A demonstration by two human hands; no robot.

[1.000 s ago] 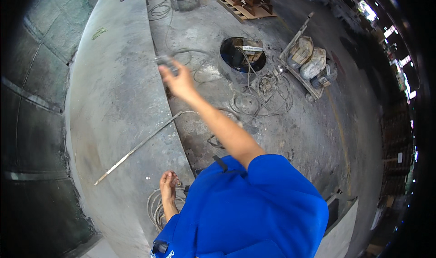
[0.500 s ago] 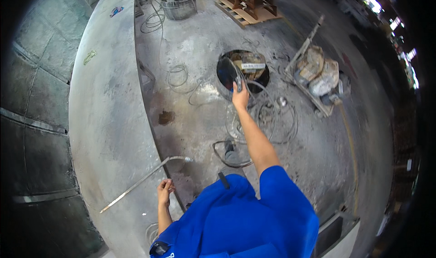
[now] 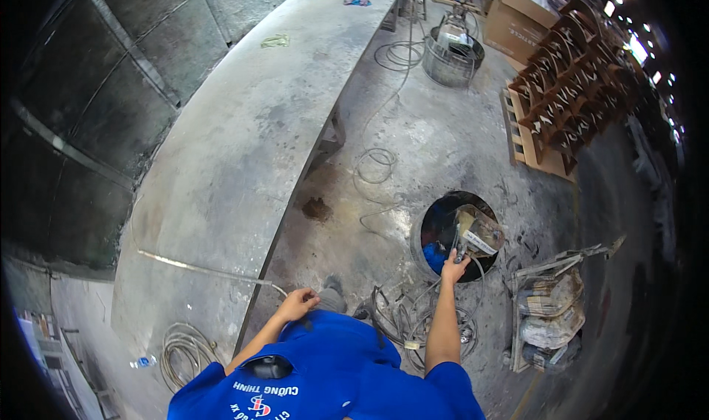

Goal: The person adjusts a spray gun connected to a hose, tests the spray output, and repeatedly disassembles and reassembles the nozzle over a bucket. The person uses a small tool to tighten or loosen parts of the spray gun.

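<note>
At right of centre, my right hand (image 3: 453, 267) is closed round a small grey handpiece (image 3: 462, 255) joined to a hose; I cannot tell its exact kind. It is held at the near rim of a round, open-topped metal drum (image 3: 416, 251). Inside the drum are a lumpy brown bundle with a white label (image 3: 484, 240) and something blue (image 3: 434, 256). My left hand (image 3: 298, 304) hovers by the edge of the long grey table (image 3: 221, 169), fingers curled together. The bent end of a thin metal rod (image 3: 199, 271) lying across the table meets this hand; whether the fingers grip anything is hidden.
Tangled hoses (image 3: 402, 320) lie on the floor between me and the drum. A metal cart with dirty sacks (image 3: 550, 309) stands at right. Farther off are a second drum (image 3: 450, 69), a pallet of brown racks (image 3: 569, 87) and a cardboard box (image 3: 517, 17). A coiled hose (image 3: 185, 353) hangs near left.
My view has turned, so the drum, cart and racks appear lower and the box shows. My right hand keeps the handpiece at the drum. The left hand now overlaps the rod's bent end.
</note>
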